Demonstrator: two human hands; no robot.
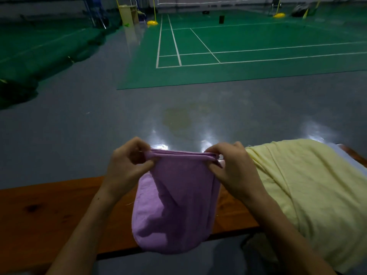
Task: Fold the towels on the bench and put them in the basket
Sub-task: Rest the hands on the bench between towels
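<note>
Both hands — left hand (127, 165) and right hand (232, 167) — are pinching the doubled purple towel (174, 205) by its top corners above the tabletop (59, 211), seemingly several layers — one could slip loose, undoing the fold.

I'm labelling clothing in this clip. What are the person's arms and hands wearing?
Nothing shows on either: the left hand and right hand are bare, no gloves, rings or watch visible, and both forearms are uncovered down to the bottom edge, with no sleeve in view.
</note>
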